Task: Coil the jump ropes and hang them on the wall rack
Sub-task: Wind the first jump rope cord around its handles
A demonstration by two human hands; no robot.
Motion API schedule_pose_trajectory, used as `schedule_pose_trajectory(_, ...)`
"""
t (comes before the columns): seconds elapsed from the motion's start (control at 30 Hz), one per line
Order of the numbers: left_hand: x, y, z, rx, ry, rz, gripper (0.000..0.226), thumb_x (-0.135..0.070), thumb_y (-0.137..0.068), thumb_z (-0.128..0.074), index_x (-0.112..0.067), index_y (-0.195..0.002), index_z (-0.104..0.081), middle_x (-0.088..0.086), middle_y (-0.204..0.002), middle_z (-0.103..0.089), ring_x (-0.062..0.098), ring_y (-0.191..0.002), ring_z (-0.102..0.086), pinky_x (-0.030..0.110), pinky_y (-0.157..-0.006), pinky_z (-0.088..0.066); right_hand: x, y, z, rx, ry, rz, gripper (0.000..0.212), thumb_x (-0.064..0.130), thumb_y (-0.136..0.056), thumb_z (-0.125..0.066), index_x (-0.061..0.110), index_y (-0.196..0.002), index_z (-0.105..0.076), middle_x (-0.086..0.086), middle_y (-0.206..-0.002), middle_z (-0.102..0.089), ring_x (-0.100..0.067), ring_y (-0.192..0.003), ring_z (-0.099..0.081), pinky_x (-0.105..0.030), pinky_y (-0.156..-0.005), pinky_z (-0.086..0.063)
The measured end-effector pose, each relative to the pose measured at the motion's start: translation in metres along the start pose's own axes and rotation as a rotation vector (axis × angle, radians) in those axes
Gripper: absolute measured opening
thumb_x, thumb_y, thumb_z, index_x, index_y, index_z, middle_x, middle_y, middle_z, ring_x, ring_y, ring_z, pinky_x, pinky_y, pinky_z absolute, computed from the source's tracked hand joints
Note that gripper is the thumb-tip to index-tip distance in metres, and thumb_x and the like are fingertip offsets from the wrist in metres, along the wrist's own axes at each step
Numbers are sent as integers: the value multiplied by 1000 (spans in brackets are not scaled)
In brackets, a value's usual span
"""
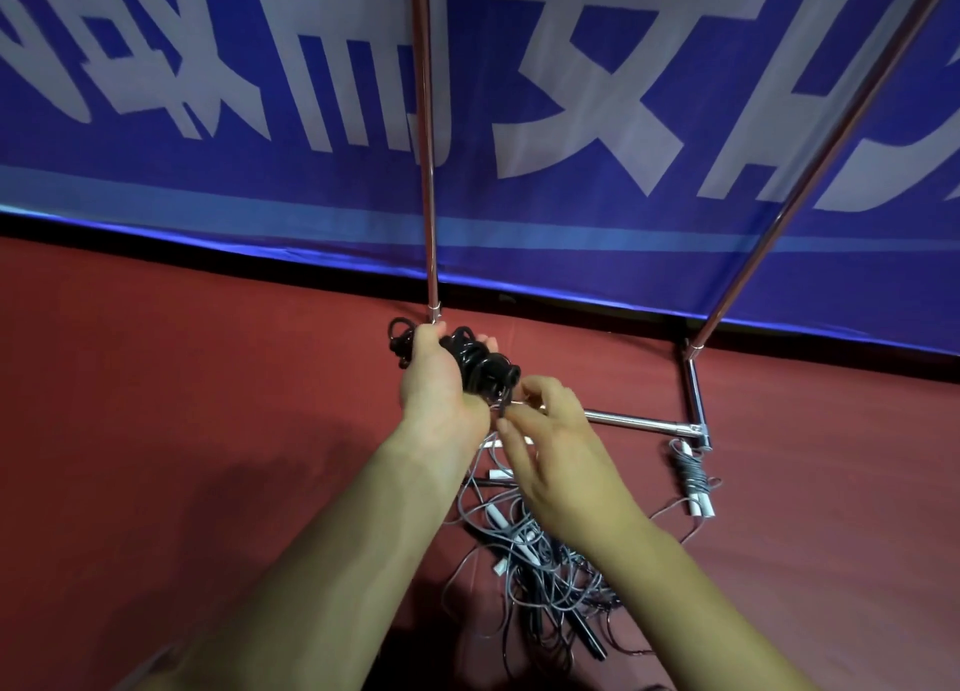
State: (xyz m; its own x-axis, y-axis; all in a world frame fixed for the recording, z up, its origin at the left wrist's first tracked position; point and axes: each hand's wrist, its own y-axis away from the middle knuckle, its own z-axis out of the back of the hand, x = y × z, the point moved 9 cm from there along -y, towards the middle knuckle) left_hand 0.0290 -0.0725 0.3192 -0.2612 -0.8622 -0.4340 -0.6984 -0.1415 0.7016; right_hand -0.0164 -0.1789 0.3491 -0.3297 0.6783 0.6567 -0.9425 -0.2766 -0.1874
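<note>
Nearest me, the tangled ropes (535, 560) lay under my wrists. My left hand (436, 378) gripped the black coil (480, 368), which slanted across just before the rack post (428, 171). My right hand (550, 430), close beside it, pinched its loose end.

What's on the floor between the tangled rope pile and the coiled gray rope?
Head view, between pile and coil: mostly bare red floor, crossed by a loose gray strand.
</note>
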Motion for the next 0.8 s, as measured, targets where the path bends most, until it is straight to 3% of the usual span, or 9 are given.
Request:
schedule_pose_trajectory(0.1, -12, 1, 4, -46, 8, -102, 17, -19, -96, -58, -5, -88, -52, 9, -65, -57, 18, -40, -57, 22, -44, -49, 23, 0, 4, -57, 133, 109, 17, 25, -93, -54, 17, -100, -67, 2, -104, -44, -21, -91, -45, -37, -76, -45)
schedule_pose_trajectory(0.23, -19, 1, 7, -66, -26, -151, 13, -17, -95, -59, -6, -93, -53, 8, -62, -58, 19, -42, -57, 24, -47, -50, 27, -1, 17, -187, 120, 165, 20, 30, -95, -58, 15, -91, -71, 3, -99, -46, -19, -88, -45, -30, -75, -42)
schedule_pose_trajectory(0.37, -21, -1, 2, -12, -8, -118, 14, -15, -95, -58, -6, -86, -53, 6, -56, -58, 17, -43, -56, 24, -48, -51, 7, 0, 20, -204, -338, -38, 8, 23, -95, -66, 24, -88, -69, 6, -100, -49, -8, -92, -52, -16, -82, -41)
schedule_pose_trajectory(0.47, -20, -3, -2, 44, -56, -81, 11, -16, -95, -58, -8, -89, -52, 6, -61, -57, 16, -44, -57, 23, -46, -50, -16, -5, 18, -130, -90, -98, 13, 24, -98, -60, 26, -106, -71, 11, -93, -57, -11, -87, -57, -31, -78, -49)
schedule_pose_trajectory(0.53, -13, -2, -5, 81, -136, -70, 11, -17, -94, -59, -8, -93, -52, 6, -59, -58, 17, -44, -57, 23, -43, -49, -33, -9, 27, -160, -114, -189, 27, 20, -98, -54, 27, -119, -71, 10, -97, -66, -10, -89, -61, -30, -81, -50)
schedule_pose_trajectory(0.6, -9, 2, -11, 113, -207, -104, 11, -17, -93, -59, -7, -93, -53, 6, -55, -58, 17, -45, -56, 23, -44, -48, -48, -8, 31, -188, -437, -411, 37, 28, -94, -48, 29, -124, -69, 6, -108, -71, -5, -90, -62, -26, -81, -49)
schedule_pose_trajectory(0.7, -12, 10, -25, 202, -311, -235, 14, -13, -93, -56, -8, -81, -53, 5, -54, -56, 18, -46, -52, 23, -47, -45, -40, 0, 3, -57, -1232, -774, 38, 49, -93, -56, 28, -122, -68, -6, -116, -69, -22, -91, -64, -35, -67, -54)
schedule_pose_trajectory(0.8, -16, 21, -37, 305, -414, -387, 20, -6, -93, -53, -10, -74, -53, 0, -53, -57, 16, -48, -55, 25, -52, -46, -9, -1, -8, 189, -1545, -764, 41, 51, -87, -62, 32, -124, -65, -12, -116, -67, -38, -103, -66, -51, -81, -58)
